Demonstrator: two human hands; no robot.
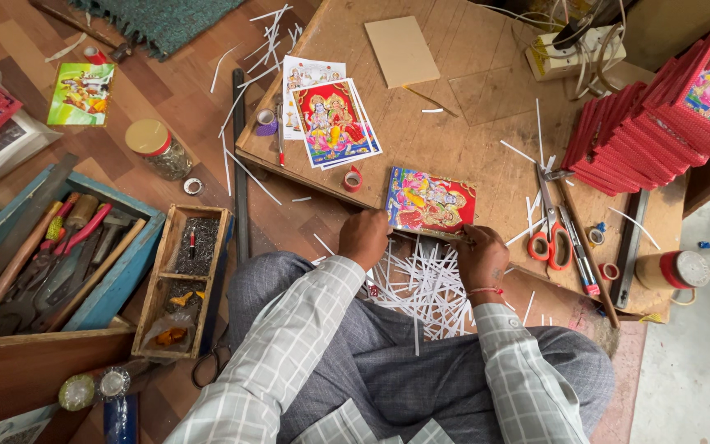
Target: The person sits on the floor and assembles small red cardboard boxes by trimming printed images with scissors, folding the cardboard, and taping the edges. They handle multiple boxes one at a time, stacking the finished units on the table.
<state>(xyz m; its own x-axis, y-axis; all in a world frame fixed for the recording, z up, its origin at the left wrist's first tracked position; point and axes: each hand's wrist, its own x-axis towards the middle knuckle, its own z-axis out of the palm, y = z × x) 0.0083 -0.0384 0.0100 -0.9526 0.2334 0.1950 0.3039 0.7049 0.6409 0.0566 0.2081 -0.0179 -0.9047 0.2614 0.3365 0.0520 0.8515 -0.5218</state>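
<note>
Red-edged and brightly coloured, the picture print (431, 200) lies at the near edge of the plywood board (470, 140), its long axis running left to right. Left hand (364, 238) grips its near-left corner; right hand (481, 256) pinches the near-right edge, so both hands sit just on the person's side of it. White paper strips (425, 288) lie below, red-handled scissors (549, 238) just right

hands (365, 237) 2 | scissors (549, 238) 1 | tape rolls (352, 179) 2 | jars (159, 148) 2 | toolbox (137, 275) 1
</note>
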